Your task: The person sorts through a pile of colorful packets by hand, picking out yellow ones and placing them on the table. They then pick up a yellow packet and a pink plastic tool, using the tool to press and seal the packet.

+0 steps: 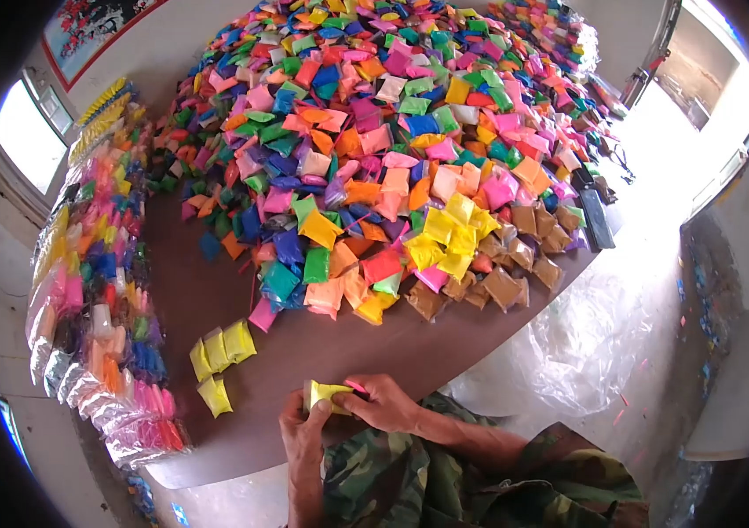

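Between my two hands, at the table's front edge, is a small yellow packet (325, 392) in clear plastic. My left hand (302, 424) is closed on its left and lower side, with the thumb on the front. My right hand (385, 405) pinches the packet's right end. A bit of something bright pink (356, 386) shows by the right fingers; what it is I cannot make out. To the left lie several more yellow packets (214, 353), three in a row and one lower (214, 397).
A huge heap of coloured packets (365, 132) covers the back of the brown table (216, 299). Brown packets (504, 287) and bright yellow ones (455, 231) sit on its front. Bagged strips (102, 290) line the left edge. A black object (597, 220) lies right; plastic sheeting (585, 343) is beyond.
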A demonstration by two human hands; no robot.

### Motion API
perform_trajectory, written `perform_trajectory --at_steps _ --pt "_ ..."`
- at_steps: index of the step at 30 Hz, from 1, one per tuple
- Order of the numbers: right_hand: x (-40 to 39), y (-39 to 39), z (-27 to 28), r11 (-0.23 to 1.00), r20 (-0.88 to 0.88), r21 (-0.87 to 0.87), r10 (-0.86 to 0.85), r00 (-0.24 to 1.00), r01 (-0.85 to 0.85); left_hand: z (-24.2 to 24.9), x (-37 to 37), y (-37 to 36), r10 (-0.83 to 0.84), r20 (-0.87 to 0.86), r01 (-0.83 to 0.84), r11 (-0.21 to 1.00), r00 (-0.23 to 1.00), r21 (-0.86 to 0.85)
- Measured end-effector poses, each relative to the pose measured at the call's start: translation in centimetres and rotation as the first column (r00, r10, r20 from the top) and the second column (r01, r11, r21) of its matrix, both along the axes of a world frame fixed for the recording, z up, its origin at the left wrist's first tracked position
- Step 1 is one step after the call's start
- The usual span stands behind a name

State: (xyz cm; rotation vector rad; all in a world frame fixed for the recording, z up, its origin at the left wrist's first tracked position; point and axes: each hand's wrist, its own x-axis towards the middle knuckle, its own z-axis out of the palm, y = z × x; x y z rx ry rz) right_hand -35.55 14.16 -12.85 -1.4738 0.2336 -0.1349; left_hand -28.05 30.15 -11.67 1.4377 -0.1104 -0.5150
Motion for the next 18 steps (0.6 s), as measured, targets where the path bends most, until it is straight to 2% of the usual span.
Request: perform_trajectory --at_steps 1,4,7,10,12,14,17,18 --pt "-0.1 0.2 -0.1 0.999 -0.010 0.045 -0.027 1.000 0.028 0.3 -0.2 -0.2 0.001 -0.087 -0.003 1.000 0.996 -0.017" --pt "0.1 0.4 0.3 0.997 0.055 -0.028 -0.077 0.996 0.078 0.8 0.0 -0.4 -0.023 -0.055 0.022 0.999 0.998 -0.027" --pt "0.4 -0.1 -0.3 0.981 0.057 -0.191 -0.005 0.998 0.015 1.3 0.6 -0.4 -0.038 0.086 0.029 0.994 0.996 0.101" --pt "0.6 -0.6 1.3 0.978 -0.015 -0.205 0.033 0.999 -0.035 0.8 1.3 0.4 -0.130 0.209 0.043 0.927 0.969 0.374" --pt "0.7 -0.4 0.6 0.988 -0.171 -0.139 0.039 0.985 -0.063 0.6 1.5 0.5 -0.154 0.231 0.058 0.925 0.961 0.374" --pt "1.2 -0.6 1.5 0.991 -0.129 -0.106 0.067 0.989 -0.081 1.0 1.4 0.4 -0.137 0.153 0.068 0.921 0.979 0.385" --pt "1.1 -0.6 0.2 0.986 -0.138 -0.140 0.066 0.988 -0.086 -0.1 1.5 1.3 -0.176 0.133 0.130 0.946 0.975 0.295" --pt "1.1 -0.2 0.5 0.995 -0.123 -0.091 0.036 0.992 -0.047 0.2 1.5 1.2 -0.185 0.104 0.152 0.952 0.977 0.265"
